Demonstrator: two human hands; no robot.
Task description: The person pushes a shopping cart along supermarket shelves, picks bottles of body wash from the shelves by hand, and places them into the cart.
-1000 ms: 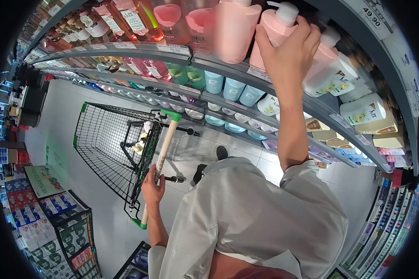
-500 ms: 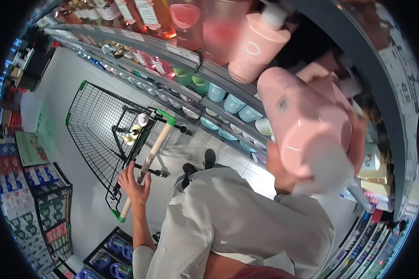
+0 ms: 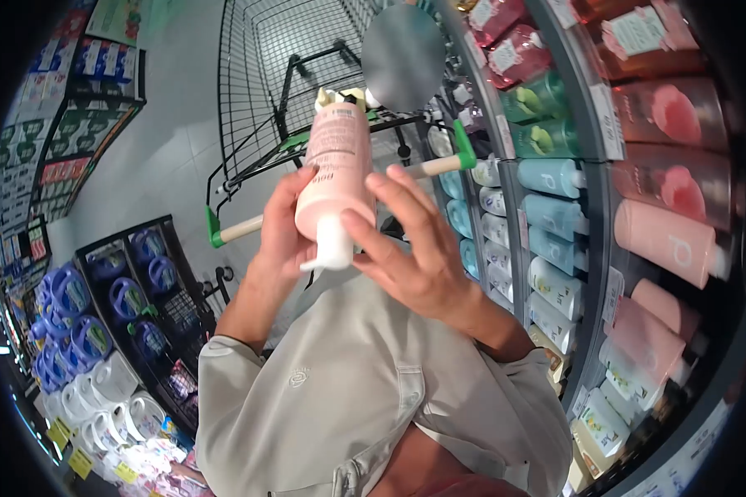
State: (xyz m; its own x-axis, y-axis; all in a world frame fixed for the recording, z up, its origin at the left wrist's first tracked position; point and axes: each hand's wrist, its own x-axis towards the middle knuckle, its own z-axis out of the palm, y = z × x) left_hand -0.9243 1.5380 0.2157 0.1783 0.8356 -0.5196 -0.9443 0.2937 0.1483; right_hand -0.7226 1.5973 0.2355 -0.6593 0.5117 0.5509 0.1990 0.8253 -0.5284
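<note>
In front of my chest I hold a pink pump bottle [image 3: 331,178] with a white pump [image 3: 334,243]. It is tilted, pump toward me and base away, and printed text faces up. My left hand [image 3: 280,219] is closed round its left side, near the shoulder. On the other side, my right hand [image 3: 414,244] has its fingertips against the bottle's shoulder beside the pump, fingers somewhat spread. The shopping cart's handle [image 3: 439,167] runs behind the bottle, with neither hand on it. Beyond the bottle's base a pale yellow item [image 3: 323,98] shows partly in the cart.
The wire shopping cart [image 3: 249,91] stands ahead. Shelves on the right carry pink pump bottles [image 3: 667,240], blue bottles [image 3: 551,211] and red bottles [image 3: 671,116]. To the left are a black rack [image 3: 141,273] of purple-handled jugs and stacked boxes [image 3: 50,116].
The pink bottle has moved from beside the shelf to in front of my chest. My left hand has left the cart handle and taken hold of it. My view has turned toward the cart.
</note>
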